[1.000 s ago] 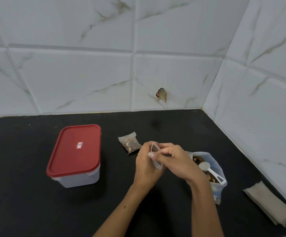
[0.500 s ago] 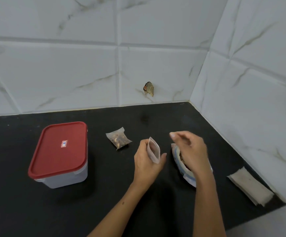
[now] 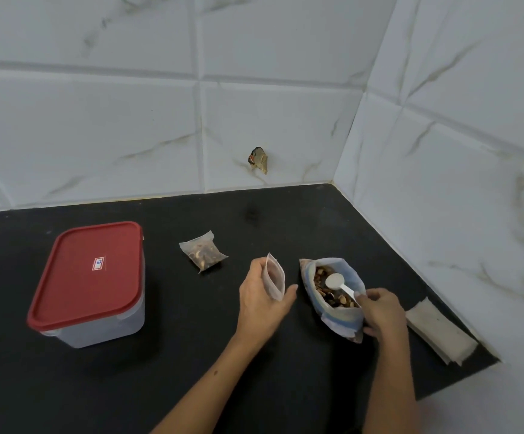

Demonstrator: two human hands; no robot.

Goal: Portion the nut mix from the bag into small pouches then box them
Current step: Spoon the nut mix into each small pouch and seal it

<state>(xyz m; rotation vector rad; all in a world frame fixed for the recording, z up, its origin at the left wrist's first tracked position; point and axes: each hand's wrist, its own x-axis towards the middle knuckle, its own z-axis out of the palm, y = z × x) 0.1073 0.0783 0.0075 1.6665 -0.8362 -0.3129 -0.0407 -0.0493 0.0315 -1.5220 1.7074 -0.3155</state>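
Note:
My left hand (image 3: 262,300) holds an empty clear pouch (image 3: 275,277) upright with its mouth open. To its right the open bag of nut mix (image 3: 332,292) lies on the black counter. A white scoop (image 3: 339,285) rests in the nuts, and my right hand (image 3: 381,310) pinches its handle. A filled pouch (image 3: 204,252) of nuts lies flat further back. The plastic box with the red lid (image 3: 87,277) stands closed at the left.
A stack of flat empty pouches (image 3: 441,330) lies at the right by the counter's edge. The black counter (image 3: 160,371) ends at white tiled walls behind and to the right, meeting in a corner. A small scrap (image 3: 258,159) sticks to the back wall.
My right hand left the empty pouch, moved right to the nut bag and took the scoop's handle. My left hand kept the pouch, now open.

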